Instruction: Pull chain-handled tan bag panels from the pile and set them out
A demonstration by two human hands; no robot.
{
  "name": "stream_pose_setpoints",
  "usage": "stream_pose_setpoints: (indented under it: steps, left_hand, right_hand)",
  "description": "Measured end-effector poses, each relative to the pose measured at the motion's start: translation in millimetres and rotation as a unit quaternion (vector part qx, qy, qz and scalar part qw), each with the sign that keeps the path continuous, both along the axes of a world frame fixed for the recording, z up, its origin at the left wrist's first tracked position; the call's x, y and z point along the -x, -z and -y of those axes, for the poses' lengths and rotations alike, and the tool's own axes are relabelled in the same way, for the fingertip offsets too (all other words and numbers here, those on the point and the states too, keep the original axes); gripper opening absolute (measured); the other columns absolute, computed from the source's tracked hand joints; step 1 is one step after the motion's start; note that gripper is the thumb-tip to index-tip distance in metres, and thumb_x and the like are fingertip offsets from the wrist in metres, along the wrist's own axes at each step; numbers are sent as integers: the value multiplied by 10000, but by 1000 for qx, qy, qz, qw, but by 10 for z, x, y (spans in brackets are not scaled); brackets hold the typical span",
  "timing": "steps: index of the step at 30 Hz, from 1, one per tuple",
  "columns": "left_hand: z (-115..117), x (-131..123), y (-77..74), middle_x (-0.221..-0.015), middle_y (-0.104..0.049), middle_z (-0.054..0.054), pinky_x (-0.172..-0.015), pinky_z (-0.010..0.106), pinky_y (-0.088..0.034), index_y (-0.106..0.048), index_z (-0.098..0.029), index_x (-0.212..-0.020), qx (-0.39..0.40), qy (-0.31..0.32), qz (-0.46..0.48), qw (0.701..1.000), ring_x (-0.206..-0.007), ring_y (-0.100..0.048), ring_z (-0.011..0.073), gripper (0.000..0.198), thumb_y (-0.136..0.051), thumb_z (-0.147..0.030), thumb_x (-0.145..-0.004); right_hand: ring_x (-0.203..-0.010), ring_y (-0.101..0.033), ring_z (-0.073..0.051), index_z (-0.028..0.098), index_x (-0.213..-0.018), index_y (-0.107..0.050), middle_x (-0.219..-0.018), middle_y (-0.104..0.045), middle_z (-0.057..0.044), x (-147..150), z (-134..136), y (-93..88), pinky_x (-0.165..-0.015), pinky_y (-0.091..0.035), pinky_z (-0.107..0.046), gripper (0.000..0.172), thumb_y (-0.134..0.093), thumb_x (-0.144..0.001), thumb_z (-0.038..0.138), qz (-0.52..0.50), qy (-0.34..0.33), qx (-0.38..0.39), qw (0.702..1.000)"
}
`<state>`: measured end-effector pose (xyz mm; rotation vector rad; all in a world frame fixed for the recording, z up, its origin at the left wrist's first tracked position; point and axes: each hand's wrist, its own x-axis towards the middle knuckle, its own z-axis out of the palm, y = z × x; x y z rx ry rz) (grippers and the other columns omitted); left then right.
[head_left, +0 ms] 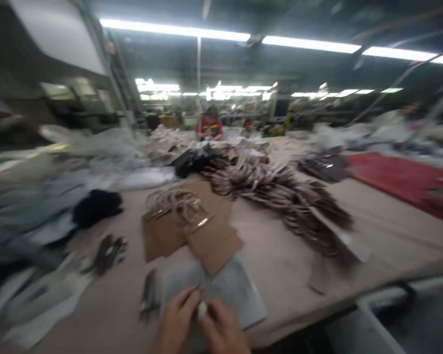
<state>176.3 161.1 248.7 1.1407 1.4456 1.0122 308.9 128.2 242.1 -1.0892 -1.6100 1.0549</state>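
My left hand and my right hand meet at the bottom centre, both closed with fingers pinched together. Between them shows a small whitish piece, too blurred to name. Under the hands lies a grey flat board. Just beyond it are brown cardboard pieces with pale looped cords and shiny metal-like strips on them. To the left of my hands lies a small dark bundle, blurred.
A long heap of looped brownish cords stretches across the table. Black cloth and pale plastic-like sheets lie left; red material lies right. A grey bin-like container stands lower right. A person sits at the far end.
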Motion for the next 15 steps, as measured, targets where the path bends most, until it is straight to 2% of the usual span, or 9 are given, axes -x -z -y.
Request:
stream_pose_setpoints:
  steps: [2,4,6,10,15]
  left_hand:
    - [-38,32,157,-737,-666,53,-641,273,-465,-750,-123,-813,18,0,89,996,-726,-581,197,447,-691,-563,-765]
    - [-35,38,212,-682,-626,36,-605,249,-426,-762,-111,-814,27,-19,146,989,-651,-524,155,390,-696,-492,-763]
    - [16,11,167,-659,-606,28,-593,238,-418,-771,-105,-816,32,-31,175,984,-616,-504,135,343,-711,-437,-754]
    - [125,-23,45,-634,-610,36,-557,236,-419,-772,-95,-803,48,-28,197,979,-574,-512,131,315,-712,-396,-734]
    - [121,-11,45,-617,-619,45,-538,242,-422,-758,-81,-786,67,-39,206,976,-547,-514,131,352,-703,-416,-693]
  right_hand:
    - [-944,-647,-242,203,-1172,-690,-1018,-688,-79,-2,-38,187,-828,-561,-335,458,-459,-1048,579,-53,-7,62,997]
    - [-926,-631,-212,214,-1186,-679,-990,-678,-50,-36,-36,302,-875,-532,-290,406,-530,-1024,555,-82,-17,107,991]
    - [-913,-618,-187,221,-1204,-664,-1007,-673,-36,-85,16,320,-897,-514,-255,386,-556,-1015,540,-93,-21,127,987]
    - [-986,-630,-185,213,-1203,-661,-1093,-691,-52,-134,128,247,-916,-508,-223,377,-544,-1025,524,-78,-10,128,989]
    - [-1034,-654,-189,215,-1240,-652,-1172,-695,-66,-158,150,318,-942,-518,-209,385,-548,-1025,516,-60,-12,132,989]
